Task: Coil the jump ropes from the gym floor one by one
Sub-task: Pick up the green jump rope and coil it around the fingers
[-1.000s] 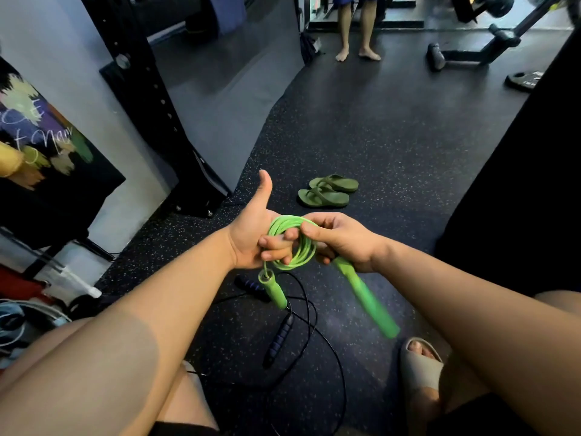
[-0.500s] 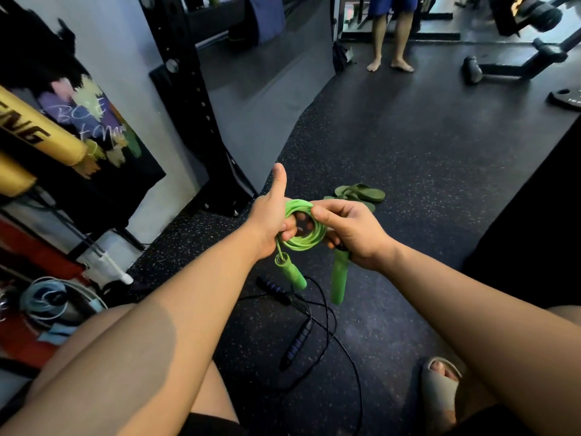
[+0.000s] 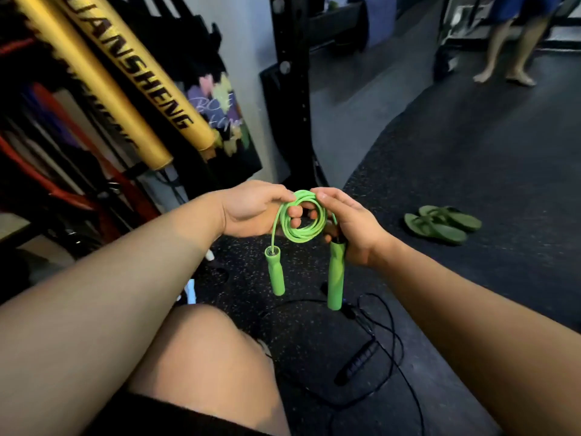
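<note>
A green jump rope (image 3: 301, 229) is wound into a small coil held between both hands in front of me. My left hand (image 3: 251, 209) grips the coil's left side, with fingers poking through the loop. My right hand (image 3: 349, 225) pinches the coil's top right and holds the top of one green handle (image 3: 335, 275). The other green handle (image 3: 276, 272) hangs free from a short strand. A black jump rope (image 3: 358, 361) lies loose and uncoiled on the speckled floor below my hands.
Gold padded poles (image 3: 125, 80) and red bars lean in a rack at the left. A black rack upright (image 3: 292, 89) stands ahead. Green flip-flops (image 3: 440, 223) lie on the floor at right. A person's bare legs (image 3: 509, 51) stand far back. My left knee (image 3: 201, 350) is below.
My view has swung left toward the rack. My left thumb, which stuck up, has folded down onto the coil. Both handles now hang straight down and the coil looks tighter.
</note>
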